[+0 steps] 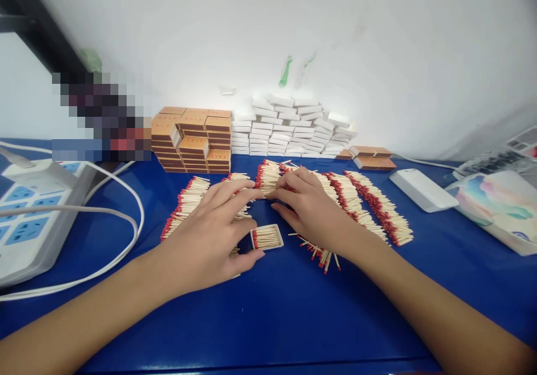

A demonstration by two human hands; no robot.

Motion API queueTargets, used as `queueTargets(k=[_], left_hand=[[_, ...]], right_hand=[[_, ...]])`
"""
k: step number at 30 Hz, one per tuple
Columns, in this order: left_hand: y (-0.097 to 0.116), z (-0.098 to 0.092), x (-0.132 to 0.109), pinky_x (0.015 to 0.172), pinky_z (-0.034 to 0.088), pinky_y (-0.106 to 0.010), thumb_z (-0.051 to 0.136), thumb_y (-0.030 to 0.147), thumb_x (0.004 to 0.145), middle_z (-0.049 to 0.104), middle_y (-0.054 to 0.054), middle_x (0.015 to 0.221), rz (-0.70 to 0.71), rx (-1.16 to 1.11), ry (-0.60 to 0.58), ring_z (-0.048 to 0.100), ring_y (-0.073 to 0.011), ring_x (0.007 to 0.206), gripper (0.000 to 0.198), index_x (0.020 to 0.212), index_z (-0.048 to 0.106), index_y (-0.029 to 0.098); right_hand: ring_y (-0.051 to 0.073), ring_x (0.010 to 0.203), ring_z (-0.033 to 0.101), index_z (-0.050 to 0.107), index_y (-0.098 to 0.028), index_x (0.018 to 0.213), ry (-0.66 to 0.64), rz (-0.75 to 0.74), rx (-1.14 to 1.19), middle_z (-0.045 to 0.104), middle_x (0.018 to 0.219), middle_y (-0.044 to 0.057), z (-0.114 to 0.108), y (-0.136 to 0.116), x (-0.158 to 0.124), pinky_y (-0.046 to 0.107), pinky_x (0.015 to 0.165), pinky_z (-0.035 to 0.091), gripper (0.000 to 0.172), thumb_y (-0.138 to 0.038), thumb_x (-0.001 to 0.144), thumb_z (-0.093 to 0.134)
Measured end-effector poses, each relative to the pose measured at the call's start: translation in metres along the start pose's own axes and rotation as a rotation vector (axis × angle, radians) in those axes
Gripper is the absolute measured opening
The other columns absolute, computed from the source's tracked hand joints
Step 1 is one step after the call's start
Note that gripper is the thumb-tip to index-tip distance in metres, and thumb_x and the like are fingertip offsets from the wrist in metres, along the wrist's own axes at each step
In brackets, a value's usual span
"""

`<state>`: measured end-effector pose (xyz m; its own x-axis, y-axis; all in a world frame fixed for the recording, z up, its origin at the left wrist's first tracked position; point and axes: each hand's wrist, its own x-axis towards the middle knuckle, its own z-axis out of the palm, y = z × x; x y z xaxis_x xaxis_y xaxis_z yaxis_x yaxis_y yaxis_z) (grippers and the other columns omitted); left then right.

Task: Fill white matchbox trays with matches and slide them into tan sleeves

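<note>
My left hand [218,227] is open, its fingers stretched over the match rows and its thumb low beside a small white matchbox tray [282,235]. Red-tipped matches fill that tray, which lies on the blue table between my hands. Opposite, my right hand [308,204] has its fingers curled and closed on matches at the near end of the middle pile [267,175]; its fingertips partly hide them. The left fingertips reach the same pile from the other side. More matches lie in a left row [184,207] and right rows [380,207]. Loose matches [325,257] stick out below my right wrist.
Orange-brown matchboxes [193,140] are stacked at the back left, beside a heap of white trays [289,129] against the wall. A few boxes [373,157], a white device [423,189] and a tissue pack [499,207] lie right. A power strip [37,213] and white cables occupy the left.
</note>
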<state>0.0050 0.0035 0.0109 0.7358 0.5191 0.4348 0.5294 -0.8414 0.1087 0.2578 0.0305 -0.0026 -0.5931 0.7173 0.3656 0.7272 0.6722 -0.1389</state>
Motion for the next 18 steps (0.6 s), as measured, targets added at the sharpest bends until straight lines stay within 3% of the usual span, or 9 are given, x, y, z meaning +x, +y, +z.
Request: queueTargets(k=[4, 11, 18], left_hand=[[0.0000, -0.0002, -0.0002, 0.125, 0.043, -0.063, 0.075, 0.039, 0.095, 0.063, -0.015, 0.150, 0.003, 0.007, -0.008, 0.048, -0.0397, 0.149, 0.021, 0.093, 0.080, 0.018], [0.0000, -0.0001, 0.0000, 0.124, 0.044, -0.064, 0.077, 0.038, 0.093, 0.063, -0.016, 0.149, 0.011, 0.002, -0.009, 0.048, -0.0411, 0.148, 0.022, 0.093, 0.080, 0.016], [-0.0016, -0.0018, 0.0011, 0.125, 0.043, -0.061, 0.078, 0.038, 0.093, 0.064, -0.016, 0.147, 0.022, 0.008, -0.003, 0.049, -0.0404, 0.148, 0.022, 0.093, 0.080, 0.016]], right_hand=[[0.029, 0.108, 0.050, 0.076, -0.017, 0.110, 0.013, -0.029, 0.047, 0.064, 0.107, 0.012, 0.0020, 0.0017, 0.0001, 0.048, 0.099, 0.046, 0.018, -0.015, 0.106, 0.059], [0.028, 0.105, 0.049, 0.074, -0.019, 0.116, 0.027, -0.034, 0.069, 0.065, 0.105, 0.010, 0.0053, 0.0031, 0.0041, 0.046, 0.097, 0.044, 0.018, -0.016, 0.107, 0.059], [0.029, 0.106, 0.049, 0.071, -0.015, 0.097, -0.061, 0.017, -0.021, 0.064, 0.106, 0.012, 0.0060, -0.0002, 0.0092, 0.047, 0.097, 0.044, 0.012, -0.022, 0.106, 0.064]])
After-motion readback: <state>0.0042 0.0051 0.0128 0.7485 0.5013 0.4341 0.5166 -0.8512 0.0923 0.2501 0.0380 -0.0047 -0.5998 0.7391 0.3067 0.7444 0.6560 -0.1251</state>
